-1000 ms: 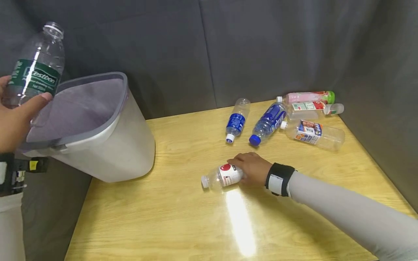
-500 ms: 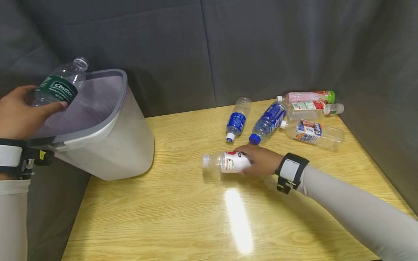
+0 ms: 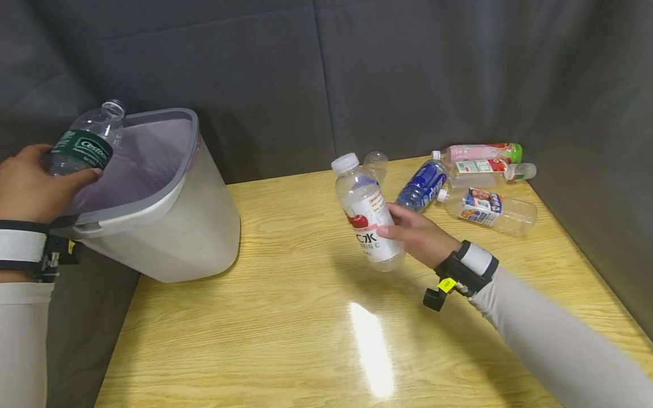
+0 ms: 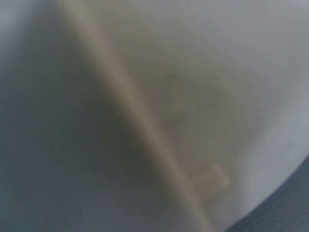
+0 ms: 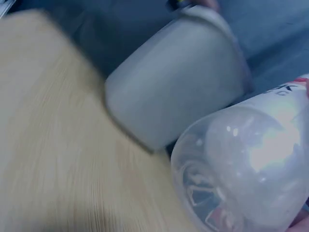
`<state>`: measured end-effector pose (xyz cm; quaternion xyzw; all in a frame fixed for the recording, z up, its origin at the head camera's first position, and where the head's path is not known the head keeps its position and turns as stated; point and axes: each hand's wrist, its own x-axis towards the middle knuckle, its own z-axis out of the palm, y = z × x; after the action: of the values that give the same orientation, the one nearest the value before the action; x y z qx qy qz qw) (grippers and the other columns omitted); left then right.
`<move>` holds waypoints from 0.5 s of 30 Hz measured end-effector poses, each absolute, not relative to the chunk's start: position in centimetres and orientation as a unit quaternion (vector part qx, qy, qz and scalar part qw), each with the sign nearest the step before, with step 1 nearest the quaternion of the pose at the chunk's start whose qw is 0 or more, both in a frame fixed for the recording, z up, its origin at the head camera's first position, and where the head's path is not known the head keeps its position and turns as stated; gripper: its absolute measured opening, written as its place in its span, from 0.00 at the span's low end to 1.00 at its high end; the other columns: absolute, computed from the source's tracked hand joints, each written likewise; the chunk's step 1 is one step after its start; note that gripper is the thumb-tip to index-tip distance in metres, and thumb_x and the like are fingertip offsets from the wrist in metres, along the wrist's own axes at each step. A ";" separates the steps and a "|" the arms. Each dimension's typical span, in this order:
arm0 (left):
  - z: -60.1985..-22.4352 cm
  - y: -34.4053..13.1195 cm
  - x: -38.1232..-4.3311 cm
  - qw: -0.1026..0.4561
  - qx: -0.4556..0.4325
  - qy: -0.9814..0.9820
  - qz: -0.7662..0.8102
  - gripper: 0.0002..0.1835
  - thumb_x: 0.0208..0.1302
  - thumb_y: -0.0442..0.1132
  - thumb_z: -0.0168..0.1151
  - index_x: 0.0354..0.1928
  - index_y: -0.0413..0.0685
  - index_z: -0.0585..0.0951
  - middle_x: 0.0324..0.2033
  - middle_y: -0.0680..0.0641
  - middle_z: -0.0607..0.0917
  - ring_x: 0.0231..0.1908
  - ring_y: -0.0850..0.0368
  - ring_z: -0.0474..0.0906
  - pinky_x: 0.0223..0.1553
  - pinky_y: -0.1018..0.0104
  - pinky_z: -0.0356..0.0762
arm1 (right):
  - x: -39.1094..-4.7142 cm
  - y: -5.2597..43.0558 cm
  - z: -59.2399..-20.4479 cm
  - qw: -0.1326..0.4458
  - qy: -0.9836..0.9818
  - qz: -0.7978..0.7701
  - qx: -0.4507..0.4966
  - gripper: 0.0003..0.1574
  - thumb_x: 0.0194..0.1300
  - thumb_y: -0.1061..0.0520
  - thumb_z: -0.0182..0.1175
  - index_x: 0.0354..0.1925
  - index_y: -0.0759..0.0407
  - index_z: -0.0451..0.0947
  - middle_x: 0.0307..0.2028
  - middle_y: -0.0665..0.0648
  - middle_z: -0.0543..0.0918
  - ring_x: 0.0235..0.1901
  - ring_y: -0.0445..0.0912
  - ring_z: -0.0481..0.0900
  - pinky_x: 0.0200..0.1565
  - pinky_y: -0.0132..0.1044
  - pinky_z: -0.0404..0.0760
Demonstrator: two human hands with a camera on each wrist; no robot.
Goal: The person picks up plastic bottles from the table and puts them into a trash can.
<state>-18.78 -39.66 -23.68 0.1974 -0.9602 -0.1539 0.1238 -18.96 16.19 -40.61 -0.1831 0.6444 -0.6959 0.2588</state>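
My left hand [image 3: 43, 184] grips a clear bottle with a green label [image 3: 84, 148], tilted with its uncapped neck up and to the right, over the mouth of a pale bin [image 3: 168, 226] with a grey rim. In the left wrist view only a blurred close-up of the bin's side [image 4: 231, 106] shows. My right hand [image 3: 420, 233] holds a clear bottle with a white label and a red cherry picture [image 3: 369, 218] around its label, raised above the table, white cap up and leaning left. The base of this bottle [image 5: 231, 164] fills the lower right of the right wrist view.
On the wooden table [image 3: 245, 340] lie several more bottles toward the back right: a blue-labelled one with a blue cap [image 3: 423, 184], one with an orange and blue label [image 3: 487, 209], a pink one [image 3: 482, 152]. Another clear bottle [image 3: 376, 164] is partly hidden. Dark cloth [image 3: 245, 73] encloses the table.
My right hand has lifted the cherry-label bottle from the table and turned it cap up. My left hand has brought the green-label bottle down and right, from beside the bin to over its mouth.
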 end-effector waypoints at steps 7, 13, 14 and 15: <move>-24.3 -39.3 -17.6 0.130 0.218 -0.952 -0.171 0.45 0.69 0.52 0.56 0.76 0.28 0.52 0.68 0.19 0.63 0.63 0.23 0.62 0.43 0.42 0.68 | -17.3 15.5 -41.1 0.258 0.520 -0.795 -0.176 0.31 0.79 0.54 0.46 0.76 0.50 0.57 0.60 0.44 0.80 0.60 0.41 0.78 0.62 0.39 0.78; -23.7 -38.0 -17.2 0.054 0.228 -0.967 -0.099 0.53 0.68 0.61 0.53 0.76 0.28 0.46 0.64 0.15 0.64 0.60 0.16 0.61 0.56 0.27 0.65 | -16.4 14.7 -41.6 0.254 0.463 -0.829 -0.183 0.23 0.81 0.55 0.40 0.68 0.41 0.65 0.59 0.45 0.81 0.58 0.40 0.79 0.61 0.39 0.78; -23.6 -37.8 -17.1 0.046 0.229 -0.968 -0.091 0.54 0.68 0.63 0.53 0.76 0.28 0.45 0.63 0.14 0.63 0.60 0.16 0.61 0.57 0.26 0.65 | -16.3 14.5 -41.7 0.252 0.457 -0.832 -0.187 0.23 0.81 0.55 0.39 0.68 0.41 0.65 0.59 0.45 0.81 0.58 0.40 0.79 0.61 0.39 0.78; -23.5 -37.6 -17.0 0.046 0.228 -0.969 -0.087 0.55 0.67 0.65 0.52 0.76 0.28 0.44 0.64 0.14 0.63 0.60 0.15 0.61 0.57 0.26 0.65 | -16.1 14.3 -41.8 0.251 0.451 -0.836 -0.188 0.23 0.81 0.55 0.40 0.68 0.41 0.65 0.59 0.45 0.81 0.58 0.40 0.79 0.61 0.39 0.77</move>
<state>-17.02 -37.56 -23.52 0.2281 -0.9686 -0.0870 0.0459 -16.10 14.29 -41.76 -0.1876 0.4513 -0.8355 0.2512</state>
